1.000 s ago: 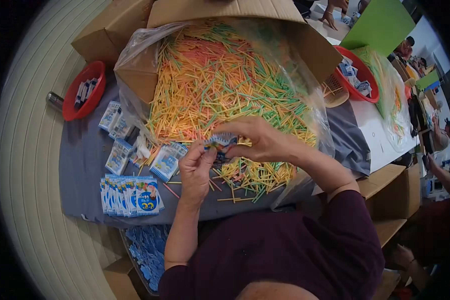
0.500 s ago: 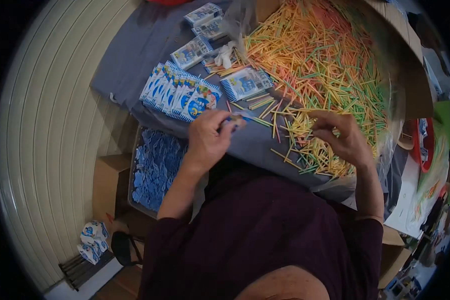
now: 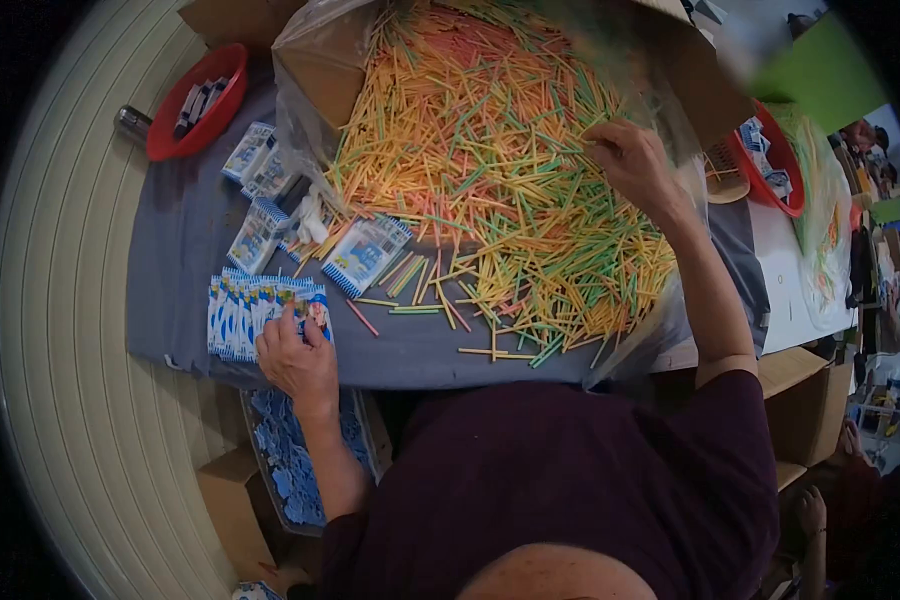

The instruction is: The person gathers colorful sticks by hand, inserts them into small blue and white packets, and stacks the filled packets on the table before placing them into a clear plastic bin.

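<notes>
My left hand [image 3: 300, 365] rests at the right end of a fanned row of blue-and-white packets [image 3: 238, 310], its fingers apart and touching the end packets. Over a large heap of thin coloured sticks [image 3: 490, 160], yellow, orange, pink and green, is my right hand [image 3: 638, 172]. Its fingers are curled, with thumb and index close together at the sticks; whatever lies between them is too small to make out. Between the hands, some loose sticks [image 3: 415, 308] lie on the grey cloth [image 3: 390, 360] beside a larger clear-fronted pack [image 3: 367, 255].
More packs [image 3: 258, 235] and a crumpled white piece [image 3: 313, 218] lie at the left. A red basket [image 3: 198, 100] stands behind them, another red basket [image 3: 767, 160] at the right. A bin of blue pieces [image 3: 290, 455] sits below the table edge. Another person's hand [image 3: 813, 510] shows lower right.
My left hand has moved from above the cloth, where it held a small blurred thing, to the row of packets. My right hand has moved farther over the heap. The view has shifted.
</notes>
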The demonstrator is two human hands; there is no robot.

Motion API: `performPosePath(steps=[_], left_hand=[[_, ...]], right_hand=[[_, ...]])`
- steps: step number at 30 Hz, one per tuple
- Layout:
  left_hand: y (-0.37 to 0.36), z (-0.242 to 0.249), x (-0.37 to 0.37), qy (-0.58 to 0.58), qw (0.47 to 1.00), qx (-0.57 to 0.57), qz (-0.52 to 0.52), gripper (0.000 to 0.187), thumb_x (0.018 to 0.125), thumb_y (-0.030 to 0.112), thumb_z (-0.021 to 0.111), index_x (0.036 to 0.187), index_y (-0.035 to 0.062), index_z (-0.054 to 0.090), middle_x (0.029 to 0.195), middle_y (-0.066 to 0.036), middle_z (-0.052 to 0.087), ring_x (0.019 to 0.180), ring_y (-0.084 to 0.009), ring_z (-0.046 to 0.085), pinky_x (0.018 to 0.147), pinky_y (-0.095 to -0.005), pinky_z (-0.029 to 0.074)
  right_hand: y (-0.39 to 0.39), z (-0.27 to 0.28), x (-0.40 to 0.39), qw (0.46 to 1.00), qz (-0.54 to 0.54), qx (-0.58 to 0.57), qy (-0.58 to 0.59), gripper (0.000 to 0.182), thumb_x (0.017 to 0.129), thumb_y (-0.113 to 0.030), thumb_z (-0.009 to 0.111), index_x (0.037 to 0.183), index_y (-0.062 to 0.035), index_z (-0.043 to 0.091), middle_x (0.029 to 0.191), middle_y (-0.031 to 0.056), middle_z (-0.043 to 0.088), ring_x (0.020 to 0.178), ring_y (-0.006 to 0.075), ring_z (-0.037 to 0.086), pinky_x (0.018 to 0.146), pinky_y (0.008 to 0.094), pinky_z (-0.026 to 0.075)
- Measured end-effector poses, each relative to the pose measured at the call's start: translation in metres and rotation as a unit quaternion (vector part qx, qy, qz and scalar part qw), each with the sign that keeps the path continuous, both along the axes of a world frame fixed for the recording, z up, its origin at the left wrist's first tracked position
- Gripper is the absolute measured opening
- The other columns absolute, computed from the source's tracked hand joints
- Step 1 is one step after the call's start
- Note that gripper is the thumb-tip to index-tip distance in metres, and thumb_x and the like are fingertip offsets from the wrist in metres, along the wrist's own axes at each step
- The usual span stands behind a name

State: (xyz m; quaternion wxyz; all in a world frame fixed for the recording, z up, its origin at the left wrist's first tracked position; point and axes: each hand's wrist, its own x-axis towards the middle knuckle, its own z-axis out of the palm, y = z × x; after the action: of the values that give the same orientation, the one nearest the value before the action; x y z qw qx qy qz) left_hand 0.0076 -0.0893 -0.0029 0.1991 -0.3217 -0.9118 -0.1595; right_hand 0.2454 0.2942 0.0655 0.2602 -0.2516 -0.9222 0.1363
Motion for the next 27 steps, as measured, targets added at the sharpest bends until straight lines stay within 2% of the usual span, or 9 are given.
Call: performPosePath(steps=[7,10,15,16,17,19,20,22,27], left_hand=[[0.022,0.025,0.008,0.076,0.992,0.061,-0.080,0.029,0.080,0.013,0.070,0.106,0.0003,0.066,0.097,-0.013,0.058,0.094,-0.0323,0.053,0.084,-0.0425,0.043],[0.063,0.024,0.006,-0.107,0.965,0.095,-0.220,0.030,0.078,0.013,0.071,0.104,-0.0009,0.066,0.099,-0.013,0.058,0.097,-0.0335,0.054,0.086,-0.0436,0.043],[0.091,0.011,0.002,-0.058,0.960,-0.050,-0.270,0.032,0.074,0.011,0.070,0.104,-0.0006,0.065,0.101,-0.015,0.059,0.097,-0.0362,0.055,0.085,-0.0433,0.046],[0.091,0.012,0.003,-0.066,0.959,-0.068,-0.266,0.028,0.077,0.010,0.066,0.103,-0.0004,0.064,0.099,-0.016,0.058,0.097,-0.0359,0.055,0.086,-0.0427,0.046],[0.092,0.008,0.003,-0.032,0.957,-0.073,-0.279,0.026,0.078,0.009,0.064,0.102,-0.0007,0.064,0.100,-0.016,0.058,0.097,-0.0360,0.055,0.085,-0.0435,0.046],[0.091,-0.003,0.000,0.018,0.948,-0.088,-0.306,0.022,0.081,0.006,0.060,0.102,-0.0005,0.064,0.100,-0.016,0.058,0.096,-0.0358,0.057,0.083,-0.0441,0.046],[0.090,-0.008,-0.003,0.037,0.945,-0.102,-0.310,0.022,0.082,0.005,0.059,0.102,-0.0001,0.065,0.099,-0.015,0.059,0.094,-0.0355,0.058,0.081,-0.0441,0.047],[0.092,-0.008,-0.001,0.027,0.939,-0.110,-0.325,0.021,0.082,0.003,0.059,0.101,-0.0005,0.066,0.096,-0.015,0.060,0.091,-0.0350,0.059,0.079,-0.0434,0.048],[0.087,-0.005,-0.002,0.001,0.936,-0.024,-0.352,0.015,0.082,0.000,0.061,0.095,-0.0019,0.068,0.084,-0.014,0.061,0.079,-0.0337,0.060,0.071,-0.0410,0.048]], right_hand=[[-0.009,0.006,-0.019,0.998,-0.003,0.020,-0.057,0.036,0.080,-0.031,0.073,0.102,-0.0029,0.069,0.090,0.0132,0.065,0.089,0.0301,0.062,0.078,0.0403,0.048],[-0.009,-0.007,-0.027,0.988,-0.010,0.097,-0.120,0.039,0.083,-0.036,0.071,0.104,-0.0040,0.067,0.095,0.0134,0.061,0.093,0.0312,0.059,0.076,0.0440,0.045],[-0.010,-0.012,-0.059,0.957,-0.131,0.156,-0.208,0.031,0.084,-0.035,0.067,0.102,-0.0098,0.068,0.100,0.0134,0.060,0.099,0.0304,0.055,0.076,0.0477,0.043],[0.000,-0.026,-0.050,0.958,-0.050,0.237,-0.151,0.024,0.079,-0.032,0.069,0.091,-0.0113,0.068,0.090,0.0118,0.061,0.089,0.0291,0.057,0.069,0.0449,0.042],[0.005,-0.027,-0.054,0.970,-0.050,0.209,-0.115,0.019,0.075,-0.031,0.069,0.078,-0.0128,0.066,0.077,0.0094,0.060,0.078,0.0292,0.057,0.062,0.0465,0.040],[-0.007,-0.008,-0.065,0.919,-0.097,0.193,-0.330,0.027,0.077,-0.038,0.068,0.089,-0.0149,0.072,0.087,0.0079,0.065,0.089,0.0283,0.058,0.074,0.0573,0.041],[0.005,-0.039,-0.065,0.949,-0.066,0.252,-0.177,0.026,0.083,-0.036,0.065,0.094,-0.0138,0.072,0.092,0.0076,0.067,0.094,0.0303,0.060,0.077,0.0620,0.041],[-0.001,-0.018,-0.078,0.940,-0.086,0.151,-0.293,0.026,0.086,-0.034,0.063,0.099,-0.0132,0.071,0.100,0.0067,0.068,0.099,0.0315,0.061,0.081,0.0665,0.039],[0.003,-0.037,-0.077,0.961,-0.079,0.204,-0.170,0.012,0.083,-0.020,0.062,0.082,-0.0111,0.068,0.082,0.0049,0.064,0.075,0.0280,0.059,0.063,0.0533,0.038]])
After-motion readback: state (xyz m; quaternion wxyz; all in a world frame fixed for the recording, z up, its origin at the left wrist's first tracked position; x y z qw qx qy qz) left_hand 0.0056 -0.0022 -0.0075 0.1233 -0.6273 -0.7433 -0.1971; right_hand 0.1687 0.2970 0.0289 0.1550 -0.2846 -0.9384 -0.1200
